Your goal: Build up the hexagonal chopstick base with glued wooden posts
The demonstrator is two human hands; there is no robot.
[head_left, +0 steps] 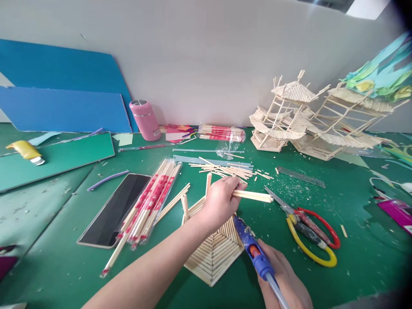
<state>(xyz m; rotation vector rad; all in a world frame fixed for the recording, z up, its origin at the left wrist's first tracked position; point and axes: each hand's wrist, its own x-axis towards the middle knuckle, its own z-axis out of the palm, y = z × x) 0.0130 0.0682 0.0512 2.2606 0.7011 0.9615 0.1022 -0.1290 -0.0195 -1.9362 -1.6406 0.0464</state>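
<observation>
My left hand [223,195] is closed around a pair of pale wooden sticks [254,196], held level above a many-sided base [214,257] made of sticks laid in rings. Short stick posts [185,206] stand up at the base's far left edge. My left hand and forearm hide much of the base. In my right hand [283,274] is a blue glue gun [254,251] with a clear glue stick in its back end. Its nozzle points up toward the base's right edge, near my left hand; the tip's contact is hard to make out.
Scissors [302,231] lie at right. Wrapped chopsticks [151,201] and a dark phone-like slab [116,210] lie at left. Behind are loose sticks [222,168], a pink bottle [145,120] and stick pavilion models [286,116]. A yellow-handled cutter [25,152] rests far left.
</observation>
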